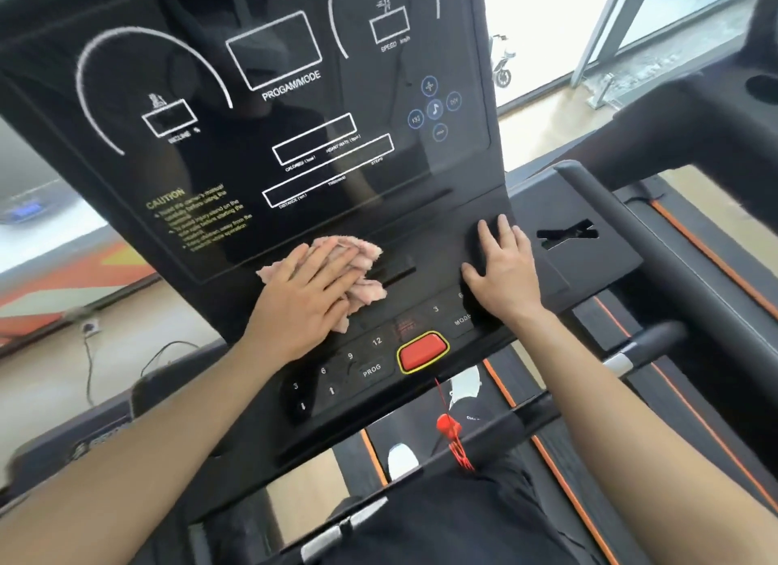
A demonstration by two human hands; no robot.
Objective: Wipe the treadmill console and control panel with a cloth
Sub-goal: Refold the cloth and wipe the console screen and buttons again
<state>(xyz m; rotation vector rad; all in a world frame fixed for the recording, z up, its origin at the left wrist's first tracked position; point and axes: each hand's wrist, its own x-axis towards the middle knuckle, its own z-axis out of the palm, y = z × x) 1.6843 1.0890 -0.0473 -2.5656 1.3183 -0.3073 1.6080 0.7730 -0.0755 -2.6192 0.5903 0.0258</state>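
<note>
Head view, looking down at the treadmill.

- Console (235,160): black glossy screen, dark, white outlines and labels printed on it, yellow caution text at lower left.
- Control panel (358,366): below the screen, tilted toward the person, with numbered keys, a "PROG" key and a "MODE" key.
- Red button (422,351): yellow rim, at the panel's middle front.
- Red clip (448,426): hangs on a red cord below the button.
- Cloth (367,265): pale pink, crumpled. It lies on the ledge where the screen's lower edge meets the panel, left of centre, with one corner over the screen's edge.
- Left hand (301,303): flat on top of the cloth, palm down. Fingers (337,265) straight and slightly spread, pressing the cloth to the surface; nothing is pinched.
- Right hand (505,269): flat on the bare ledge at the panel's right end, well apart from the cloth. Fingers (502,232) straight and close together, thumb out to the left.
- Handrail (623,236): black bar to the right of the right hand.
- Belt (631,472): black with orange edge stripes, underneath.
- Wall socket (90,326) with a cable, low at left.
- Scooter (503,61): seen through the window.
</note>
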